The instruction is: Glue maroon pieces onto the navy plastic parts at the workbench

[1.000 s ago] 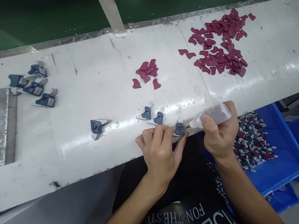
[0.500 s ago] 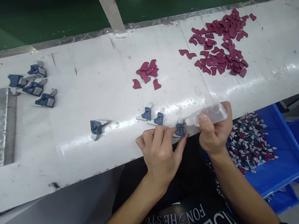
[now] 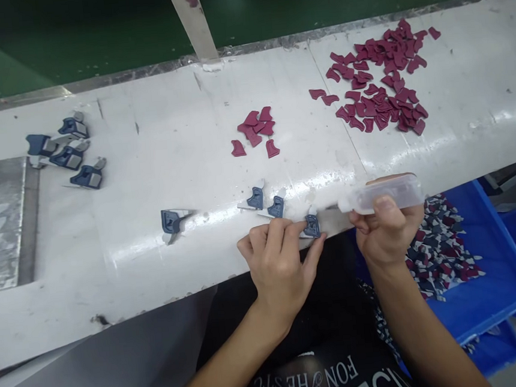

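My left hand pinches a small blue-and-grey plastic part between thumb and forefinger at the table's front edge. To its right, my right hand is wrapped round a translucent squeeze bottle. The bottle lies nearly level, its narrow tip pointing left and standing apart from the held part. Just beyond my left fingers rest two similar blue-and-grey parts. Another such part lies further left. Flat maroon pieces form a small group in the middle of the table.
A large spread of maroon pieces covers the back right of the white table. Several blue-and-grey parts sit at the left beside a metal plate. Below right, a blue bin holds many mixed parts.
My right hand has drawn the bottle away to the right, so its tip no longer reaches the held part. My left hand keeps its pinch. The view has shifted slightly.
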The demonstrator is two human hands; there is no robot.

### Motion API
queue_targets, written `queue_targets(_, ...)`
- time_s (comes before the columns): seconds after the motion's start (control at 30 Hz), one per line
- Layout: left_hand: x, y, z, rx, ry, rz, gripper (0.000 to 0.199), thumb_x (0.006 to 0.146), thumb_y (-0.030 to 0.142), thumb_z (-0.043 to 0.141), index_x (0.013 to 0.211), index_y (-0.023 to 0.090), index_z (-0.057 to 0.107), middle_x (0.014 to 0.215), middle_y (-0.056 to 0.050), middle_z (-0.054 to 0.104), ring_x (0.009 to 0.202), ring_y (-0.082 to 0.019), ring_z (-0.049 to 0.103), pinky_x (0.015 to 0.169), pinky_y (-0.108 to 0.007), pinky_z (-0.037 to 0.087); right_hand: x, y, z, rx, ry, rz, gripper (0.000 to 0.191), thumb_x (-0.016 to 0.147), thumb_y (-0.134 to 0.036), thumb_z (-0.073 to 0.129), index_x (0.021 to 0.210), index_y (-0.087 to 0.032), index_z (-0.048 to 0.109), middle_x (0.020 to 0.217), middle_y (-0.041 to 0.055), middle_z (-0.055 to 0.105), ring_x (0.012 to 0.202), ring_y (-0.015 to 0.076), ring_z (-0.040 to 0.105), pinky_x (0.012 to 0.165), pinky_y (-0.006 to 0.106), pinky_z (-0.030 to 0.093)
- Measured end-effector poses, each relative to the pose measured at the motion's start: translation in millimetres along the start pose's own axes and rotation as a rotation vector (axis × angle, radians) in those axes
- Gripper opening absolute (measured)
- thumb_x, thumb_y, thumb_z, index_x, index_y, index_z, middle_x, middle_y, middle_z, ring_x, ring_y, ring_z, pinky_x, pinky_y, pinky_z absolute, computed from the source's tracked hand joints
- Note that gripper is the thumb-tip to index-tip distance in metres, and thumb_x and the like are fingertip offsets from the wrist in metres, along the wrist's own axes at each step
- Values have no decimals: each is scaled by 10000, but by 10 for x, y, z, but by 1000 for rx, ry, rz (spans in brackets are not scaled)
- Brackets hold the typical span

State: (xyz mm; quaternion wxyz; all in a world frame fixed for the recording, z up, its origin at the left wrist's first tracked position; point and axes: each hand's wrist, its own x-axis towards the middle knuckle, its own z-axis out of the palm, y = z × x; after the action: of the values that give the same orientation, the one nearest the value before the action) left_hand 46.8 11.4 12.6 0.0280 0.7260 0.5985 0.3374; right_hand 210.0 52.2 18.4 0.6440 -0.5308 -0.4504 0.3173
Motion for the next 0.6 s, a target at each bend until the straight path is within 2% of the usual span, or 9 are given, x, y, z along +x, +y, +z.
queue_targets(0.07, 4, -6, 2, 11, 9, 14, 237, 977, 398, 855, 1022, 197, 739, 920, -39, 746, 908, -252, 534, 817, -404, 325, 89, -59, -15, 65, -58, 80, 257, 947, -397, 802, 1005, -285, 579, 658, -54, 624, 445, 148, 553, 388, 255, 349)
queue_targets(0.13, 9, -13, 1, 23, 20, 30, 235, 975, 382, 857, 1030, 189, 734, 916, -42, 745, 906, -253, 539, 821, -404, 328, 191, -120, -23, 59, -150, 147, 320, 933, -389, 846, 1031, -296, 555, 700, -51, 692, 541, 170, 665, 459, 260, 460)
queue_targets(0.2, 14, -23, -1, 32, 31, 45, 236, 980, 379, 850, 1040, 184, 730, 913, -43, 745, 902, -255, 543, 823, -404, 331, 288, -172, -8, 18, -240, 200, 355, 924, -398, 874, 1101, -302, 581, 869, -11, 786, 738, 206, 778, 599, 303, 591)
queue_targets(0.27, 16, -34, -4, 35, 39, 53, 229, 998, 384, 828, 1047, 183, 728, 914, -45, 746, 903, -258, 548, 826, -406, 334, 370, -203, 41, -36, -308, 211, 439, 911, -390, 893, 1251, -307, 627, 1066, 34, 832, 960, 243, 821, 792, 371, 670)
queue_targets(0.33, 16, -42, -9, 33, 35, 55, 218, 1018, 386, 801, 1049, 183, 727, 927, -50, 749, 917, -264, 556, 833, -407, 340, 435, -202, 125, -91, -358, 197, 521, 905, -369, 899, 1359, -292, 657, 1223, 69, 825, 1124, 264, 807, 955, 417, 675)
queue_targets(0.4, 14, -48, -12, 34, 31, 58, 211, 1027, 383, 788, 1048, 182, 727, 933, -55, 749, 922, -267, 559, 839, -408, 345, 480, -165, 234, -122, -379, 155, 499, 892, -349, 909, 1330, -278, 681, 1288, 78, 802, 1202, 270, 783, 1052, 436, 653)
queue_targets(0.53, 0, -65, -6, 72, 43, 87, 236, 1020, 402, 794, 1074, 180, 734, 936, -59, 760, 910, -272, 561, 840, -420, 343, 511, -43, 468, -90, -367, 32, 389, 907, -248, 871, 1199, -290, 618, 1246, 47, 782, 1232, 252, 762, 1115, 437, 613)
queue_targets(0.6, -13, -81, 1, 89, 44, 106, 250, 1012, 409, 800, 1091, 181, 734, 946, -60, 766, 915, -274, 567, 836, -423, 340, 506, 1, 557, -123, -412, -3, 344, 931, -206, 823, 1179, -295, 601, 1251, 40, 776, 1225, 243, 758, 1117, 434, 601)
